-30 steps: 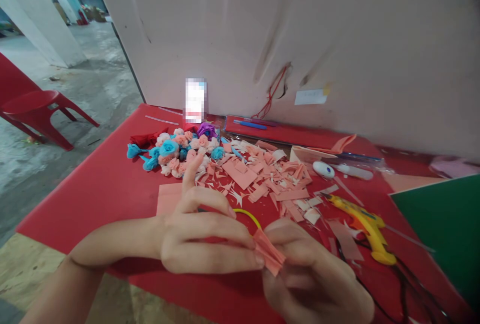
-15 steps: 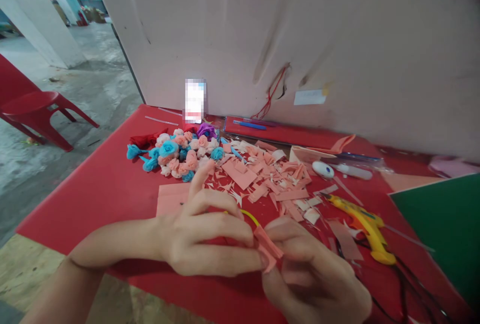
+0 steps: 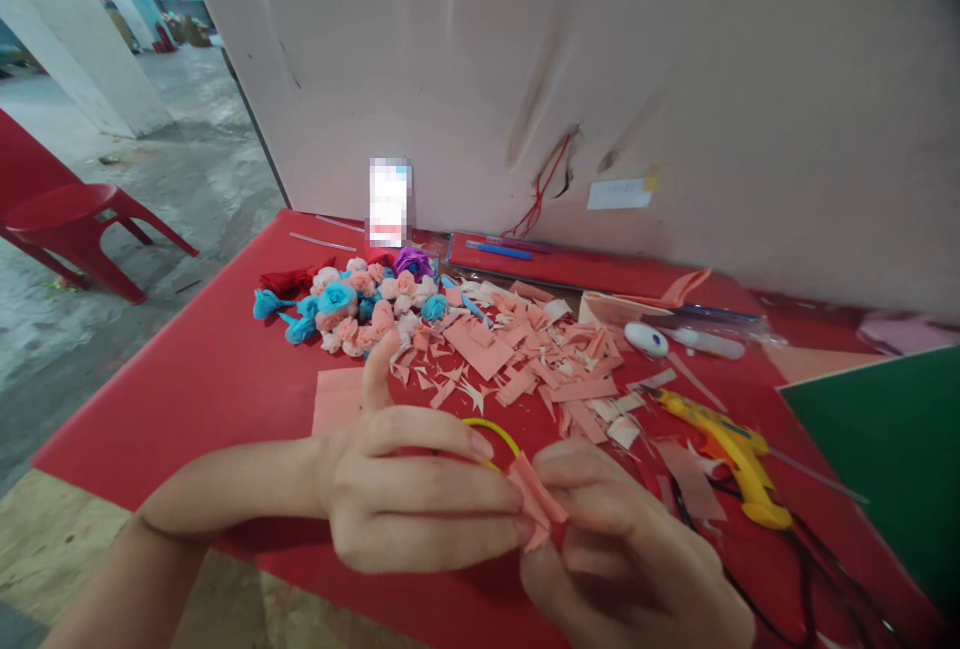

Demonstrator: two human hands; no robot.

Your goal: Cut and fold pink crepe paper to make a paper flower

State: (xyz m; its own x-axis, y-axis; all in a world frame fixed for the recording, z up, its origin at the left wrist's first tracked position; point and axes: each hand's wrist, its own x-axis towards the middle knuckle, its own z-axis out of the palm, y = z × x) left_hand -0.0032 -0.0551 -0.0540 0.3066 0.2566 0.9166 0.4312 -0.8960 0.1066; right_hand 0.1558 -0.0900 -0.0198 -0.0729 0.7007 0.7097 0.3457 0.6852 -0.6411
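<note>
Between both my hands is a small folded piece of salmon-pink crepe paper [image 3: 536,499]. My left hand [image 3: 424,489] pinches its left side, with the index finger raised. The fingertips of my right hand [image 3: 630,539] grip the paper's right edge. Behind the left fingers shows a yellow loop [image 3: 506,432], perhaps a scissors handle; the rest of it is hidden. Beyond the hands lies a heap of salmon paper scraps [image 3: 525,344]. Left of the scraps sits a cluster of paper roses [image 3: 352,304] in pink, blue, purple and red. A flat salmon sheet [image 3: 337,399] lies near my left wrist.
A yellow glue gun [image 3: 720,449] with black cords lies at the right on the red table [image 3: 180,389]. A green board [image 3: 885,449] fills the right edge. A phone [image 3: 390,201] leans on the upright panel [image 3: 450,69]. A red chair [image 3: 67,209] stands left.
My left index finger has shifted left, and the other left fingers have dropped slightly. More of the yellow loop shows. The paper stays between both hands, with its folds slightly changed.
</note>
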